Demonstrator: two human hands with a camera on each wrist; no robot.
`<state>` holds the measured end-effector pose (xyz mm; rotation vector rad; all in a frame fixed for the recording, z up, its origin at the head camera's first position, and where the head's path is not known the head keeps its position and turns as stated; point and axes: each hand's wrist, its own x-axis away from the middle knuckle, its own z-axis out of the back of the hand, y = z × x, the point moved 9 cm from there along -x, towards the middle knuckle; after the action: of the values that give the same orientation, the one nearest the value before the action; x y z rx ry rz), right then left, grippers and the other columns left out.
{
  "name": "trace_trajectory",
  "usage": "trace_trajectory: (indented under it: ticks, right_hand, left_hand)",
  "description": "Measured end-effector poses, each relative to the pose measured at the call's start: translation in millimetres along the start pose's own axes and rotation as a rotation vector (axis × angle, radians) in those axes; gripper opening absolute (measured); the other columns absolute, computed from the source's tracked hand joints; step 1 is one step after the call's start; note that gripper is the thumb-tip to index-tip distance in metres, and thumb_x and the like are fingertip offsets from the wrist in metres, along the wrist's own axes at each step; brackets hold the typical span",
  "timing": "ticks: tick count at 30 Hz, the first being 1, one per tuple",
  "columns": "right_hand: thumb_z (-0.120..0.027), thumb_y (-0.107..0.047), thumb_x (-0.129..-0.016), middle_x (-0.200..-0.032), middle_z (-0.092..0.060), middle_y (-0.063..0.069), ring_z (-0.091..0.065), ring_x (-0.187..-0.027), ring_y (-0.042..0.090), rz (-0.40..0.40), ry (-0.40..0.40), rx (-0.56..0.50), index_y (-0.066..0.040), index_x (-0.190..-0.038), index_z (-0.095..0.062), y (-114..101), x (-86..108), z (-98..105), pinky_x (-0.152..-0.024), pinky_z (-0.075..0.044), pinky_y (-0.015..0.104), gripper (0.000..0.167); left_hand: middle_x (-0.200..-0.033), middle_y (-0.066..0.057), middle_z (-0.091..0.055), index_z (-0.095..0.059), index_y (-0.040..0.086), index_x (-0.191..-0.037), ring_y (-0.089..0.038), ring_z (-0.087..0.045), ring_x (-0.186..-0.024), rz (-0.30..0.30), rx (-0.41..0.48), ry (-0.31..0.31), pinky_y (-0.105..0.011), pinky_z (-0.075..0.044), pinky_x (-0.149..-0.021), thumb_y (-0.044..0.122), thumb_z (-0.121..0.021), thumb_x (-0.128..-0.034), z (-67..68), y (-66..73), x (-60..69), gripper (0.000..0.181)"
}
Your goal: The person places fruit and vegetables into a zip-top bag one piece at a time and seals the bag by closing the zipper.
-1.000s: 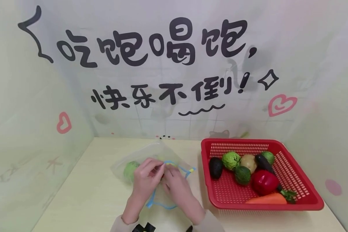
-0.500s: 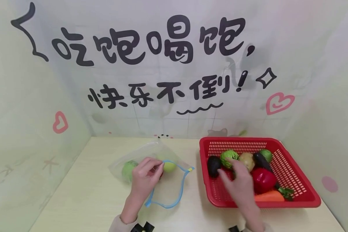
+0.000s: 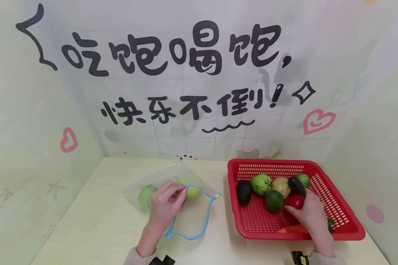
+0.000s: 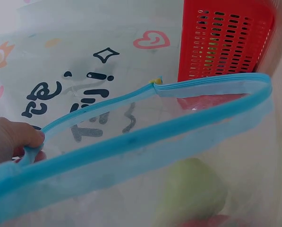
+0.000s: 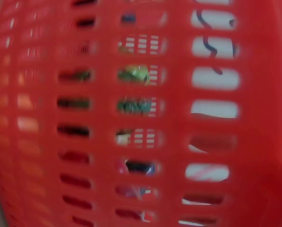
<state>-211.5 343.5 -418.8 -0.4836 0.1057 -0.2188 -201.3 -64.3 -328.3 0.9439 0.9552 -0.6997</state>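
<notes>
My left hand pinches the blue zip rim of a clear zip bag, holding its mouth wide apart. Inside the bag lie a leafy-looking green ball, a yellow-green fruit and something red, mostly hidden by the hand. The left wrist view shows the pale green fruit through the plastic. My right hand is down in the red basket, thumb and fingers around a red bell pepper. Its fingertips lie beside a dark eggplant. Only the basket wall fills the right wrist view.
Also in the basket are an avocado-like dark oval, a bright green knobbly fruit, a potato, a dark green round vegetable, another green one and a carrot. A printed wall sheet stands behind the table.
My right hand has left the bag's rim, crossed rightward over the basket and come down around the bell pepper. The left hand has stayed on the rim.
</notes>
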Motion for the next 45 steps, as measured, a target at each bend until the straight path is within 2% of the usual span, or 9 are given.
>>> trace_trajectory:
  ticks: [5,9,15,19,22,25,31,38,45]
  right_hand:
    - [-0.077,-0.021,-0.074,-0.119,-0.036,0.047,-0.035,-0.110,0.058,-0.039,-0.080,0.023,0.025,-0.125,-0.027,10.8,-4.3,-3.3,-0.091,-0.034,0.067,0.085]
    - [-0.078,-0.020,-0.072,-0.115,-0.037,0.047,-0.038,-0.107,0.058,-0.044,-0.116,0.039,0.026,-0.123,-0.029,13.9,-6.1,-6.8,-0.089,-0.037,0.065,0.084]
    - [-0.079,-0.015,-0.071,-0.112,-0.039,0.045,-0.039,-0.105,0.056,-0.057,-0.138,0.039,0.026,-0.120,-0.031,19.8,-7.6,-11.5,-0.089,-0.038,0.064,0.080]
    - [-0.078,-0.011,-0.071,-0.108,-0.041,0.044,-0.042,-0.100,0.053,-0.075,-0.149,0.027,0.026,-0.117,-0.033,24.3,-8.8,-12.8,-0.087,-0.040,0.063,0.074]
    - [-0.078,-0.009,-0.070,-0.103,-0.044,0.042,-0.044,-0.096,0.050,-0.075,-0.135,0.028,0.025,-0.113,-0.036,25.7,-9.9,-12.2,-0.085,-0.042,0.062,0.069]
    - [-0.078,-0.008,-0.069,-0.101,-0.046,0.041,-0.045,-0.094,0.050,-0.076,-0.116,0.023,0.024,-0.109,-0.038,25.6,-10.2,-10.9,-0.084,-0.042,0.062,0.065]
    - [-0.077,-0.013,-0.071,-0.105,-0.044,0.041,-0.043,-0.098,0.052,-0.100,-0.097,-0.003,0.025,-0.114,-0.036,23.5,-6.9,-6.7,-0.085,-0.042,0.062,0.070]
    - [-0.076,-0.014,-0.072,-0.116,-0.038,0.042,-0.037,-0.106,0.054,-0.063,-0.037,-0.039,0.023,-0.126,-0.028,-3.6,4.1,7.1,-0.086,-0.040,0.064,0.082]
    - [-0.077,-0.013,-0.072,-0.121,-0.041,0.036,-0.039,-0.109,0.049,0.030,0.095,-0.133,0.016,-0.131,-0.032,-58.4,29.1,21.9,-0.085,-0.042,0.065,0.079]
  left_hand:
    - [-0.071,-0.006,-0.063,-0.069,0.000,-0.075,-0.014,-0.059,-0.057,0.037,0.014,-0.020,-0.014,-0.048,-0.048,-0.006,-0.070,-0.0704,-0.2,-3.3,0.4,0.008]
    - [-0.071,-0.006,-0.063,-0.069,0.000,-0.075,-0.014,-0.059,-0.057,0.028,0.013,-0.022,-0.014,-0.048,-0.048,-0.006,-0.070,-0.0703,0.3,-1.9,-0.2,0.008]
    - [-0.071,-0.007,-0.062,-0.069,0.000,-0.076,-0.015,-0.059,-0.056,0.005,0.004,-0.014,-0.015,-0.048,-0.047,-0.010,-0.071,-0.0672,1.3,0.8,-0.9,0.013]
    - [-0.070,-0.007,-0.062,-0.069,-0.001,-0.074,-0.014,-0.059,-0.056,0.015,0.004,-0.023,-0.015,-0.048,-0.048,-0.002,-0.070,-0.0740,0.9,-1.1,-0.3,0.001]
    - [-0.070,-0.007,-0.062,-0.069,-0.001,-0.074,-0.014,-0.059,-0.056,0.015,0.005,-0.026,-0.014,-0.048,-0.048,0.004,-0.068,-0.0783,0.4,-1.8,0.0,0.007]
    - [-0.070,-0.007,-0.062,-0.069,-0.001,-0.074,-0.014,-0.058,-0.056,0.002,0.004,-0.018,-0.015,-0.048,-0.047,-0.002,-0.070,-0.0740,0.8,-0.3,-0.6,0.002]
    - [-0.070,-0.006,-0.062,-0.069,0.001,-0.075,-0.014,-0.058,-0.055,0.002,0.008,-0.009,-0.015,-0.048,-0.047,-0.012,-0.073,-0.0650,2.1,2.1,-1.3,0.016]
    - [-0.070,-0.007,-0.062,-0.069,0.001,-0.075,-0.015,-0.058,-0.055,-0.010,0.006,-0.004,-0.015,-0.048,-0.046,-0.012,-0.073,-0.0633,1.1,1.6,0.1,0.018]
    - [-0.070,-0.006,-0.062,-0.069,0.001,-0.075,-0.015,-0.058,-0.055,0.001,-0.004,-0.006,-0.016,-0.048,-0.046,-0.012,-0.074,-0.0639,0.0,0.6,0.7,0.018]
